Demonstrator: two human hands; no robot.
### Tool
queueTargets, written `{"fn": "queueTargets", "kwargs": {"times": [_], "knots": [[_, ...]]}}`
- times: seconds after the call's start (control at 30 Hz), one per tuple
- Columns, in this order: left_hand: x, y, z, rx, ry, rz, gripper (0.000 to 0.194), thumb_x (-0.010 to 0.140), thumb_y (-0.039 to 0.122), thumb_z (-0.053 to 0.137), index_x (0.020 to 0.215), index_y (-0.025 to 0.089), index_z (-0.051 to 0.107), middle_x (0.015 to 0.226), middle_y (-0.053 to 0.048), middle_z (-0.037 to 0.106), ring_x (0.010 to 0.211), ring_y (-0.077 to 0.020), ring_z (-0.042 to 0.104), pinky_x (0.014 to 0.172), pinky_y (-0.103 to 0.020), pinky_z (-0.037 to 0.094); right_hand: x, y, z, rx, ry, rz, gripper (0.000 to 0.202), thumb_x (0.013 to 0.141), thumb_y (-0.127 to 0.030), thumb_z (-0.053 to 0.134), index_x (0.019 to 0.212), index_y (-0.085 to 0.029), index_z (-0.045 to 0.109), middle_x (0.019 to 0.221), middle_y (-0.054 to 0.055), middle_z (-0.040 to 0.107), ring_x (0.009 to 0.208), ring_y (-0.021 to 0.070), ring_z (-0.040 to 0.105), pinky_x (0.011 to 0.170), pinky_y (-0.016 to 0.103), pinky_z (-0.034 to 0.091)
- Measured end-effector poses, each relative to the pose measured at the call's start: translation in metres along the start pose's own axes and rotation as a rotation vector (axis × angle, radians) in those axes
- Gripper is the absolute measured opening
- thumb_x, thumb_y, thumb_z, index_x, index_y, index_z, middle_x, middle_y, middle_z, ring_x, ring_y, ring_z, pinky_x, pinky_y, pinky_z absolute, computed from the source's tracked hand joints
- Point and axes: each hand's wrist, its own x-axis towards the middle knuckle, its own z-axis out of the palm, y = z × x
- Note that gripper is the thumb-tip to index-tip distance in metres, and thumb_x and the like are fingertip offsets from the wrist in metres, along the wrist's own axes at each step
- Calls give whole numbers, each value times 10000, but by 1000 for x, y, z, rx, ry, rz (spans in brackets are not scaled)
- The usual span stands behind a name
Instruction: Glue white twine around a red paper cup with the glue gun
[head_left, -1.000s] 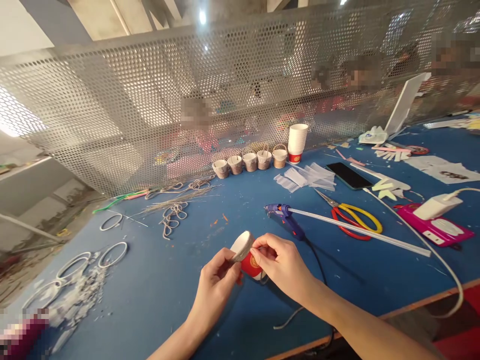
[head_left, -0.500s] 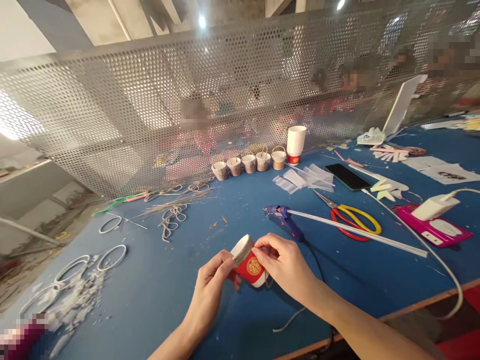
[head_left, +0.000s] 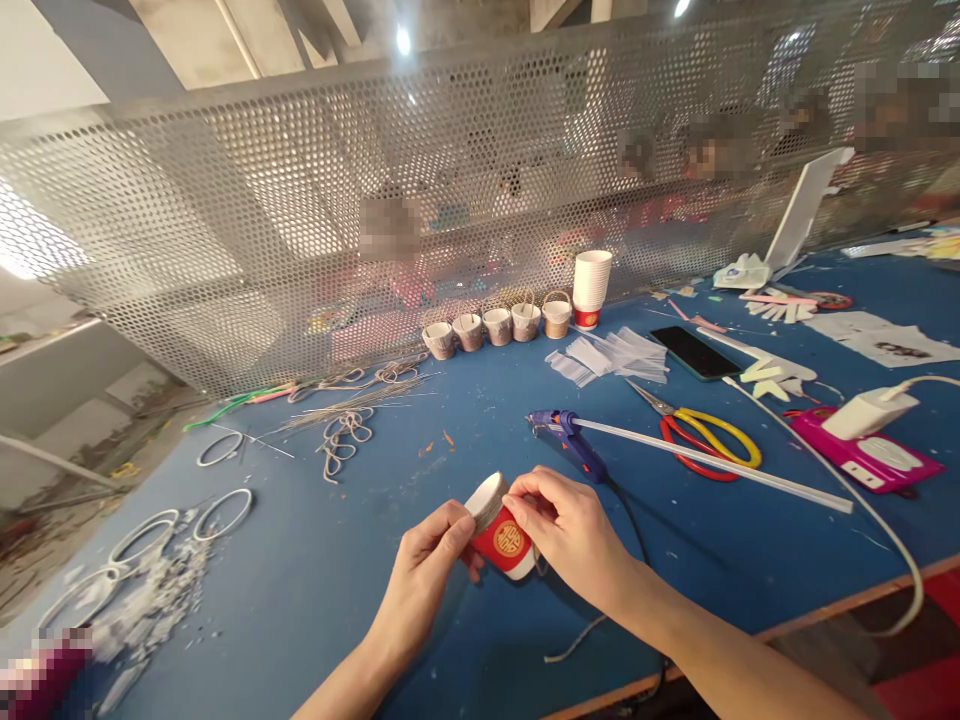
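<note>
A red and white paper cup with a gold emblem is tilted over the table, its mouth up and to the left. My left hand grips it from the left, thumb near the rim and fingers behind. My right hand pinches at the rim's right side, where a thin greyish cord seems to run around the cup. The cord's loose end hangs below my right wrist. What lies between the right fingertips is mostly hidden.
A purple glue gun with a long glue stick lies beyond my right hand, beside red-and-yellow-handled scissors. Several small cord-covered buckets and stacked cups stand by the perforated screen. Cord pieces and rings lie left.
The cup has turned slightly and shifted a little down and right, its emblem more towards me. Both hands keep their hold and have barely moved.
</note>
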Motion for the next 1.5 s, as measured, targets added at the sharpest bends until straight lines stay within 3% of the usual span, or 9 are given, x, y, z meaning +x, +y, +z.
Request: {"fn": "queueTargets", "kwargs": {"times": [0.67, 0.97, 1.07, 1.2, 1.33, 1.4, 1.5], "knots": [[5, -3, -4, -167, -119, 67, 409, 838, 466, 567, 630, 125, 656, 661, -34, 526, 603, -155, 531, 558, -278, 468, 8, -3, -6, 323, -150, 448, 180, 821, -345, 563, 750, -181, 579, 676, -11, 581, 609, 113, 513, 544, 201, 410], [6, 2, -7, -36, -200, 47, 392, 824, 457, 594, 609, 136, 654, 710, -39, 570, 671, -162, 561, 663, -289, 490, 7, -1, -6, 316, -173, 419, 178, 819, -335, 567, 749, -172, 588, 684, -7, 594, 628, 118, 530, 577, 215, 430], [5, 8, -7, 3, -237, -29, 318, 809, 457, 616, 778, 151, 694, 753, -39, 624, 676, -164, 599, 676, -297, 523, 7, -1, -6, 311, -167, 393, 174, 827, -327, 560, 753, -173, 592, 688, -6, 599, 632, 118, 537, 579, 215, 434], [3, 11, -9, 98, -257, -127, 409, 778, 521, 621, 957, 160, 690, 771, -52, 667, 645, -180, 657, 568, -273, 542, 6, -2, -9, 309, -166, 364, 165, 840, -313, 550, 767, -176, 606, 703, -4, 611, 649, 119, 555, 593, 212, 448], [2, 13, -13, 219, -197, -143, 465, 792, 537, 582, 1013, 138, 676, 610, -35, 663, 480, -157, 632, 427, -223, 471, 5, -2, -14, 334, -213, 390, 143, 846, -293, 545, 817, -176, 622, 717, -5, 619, 639, 112, 564, 575, 204, 453], [2, 15, -13, 250, -153, -132, 450, 812, 515, 560, 1008, 125, 668, 498, -14, 635, 415, -134, 572, 427, -222, 453, 4, -1, -17, 363, -263, 433, 138, 848, -286, 541, 854, -174, 621, 734, 0, 627, 626, 109, 570, 544, 197, 448], [1, 20, -12, 270, -103, -81, 363, 829, 461, 549, 923, 130, 664, 521, -22, 659, 433, -121, 542, 496, -237, 462, 2, -1, -19, 356, -335, 478, 121, 850, -245, 515, 862, -171, 610, 696, -11, 612, 541, 84, 530, 467, 174, 391]]}}
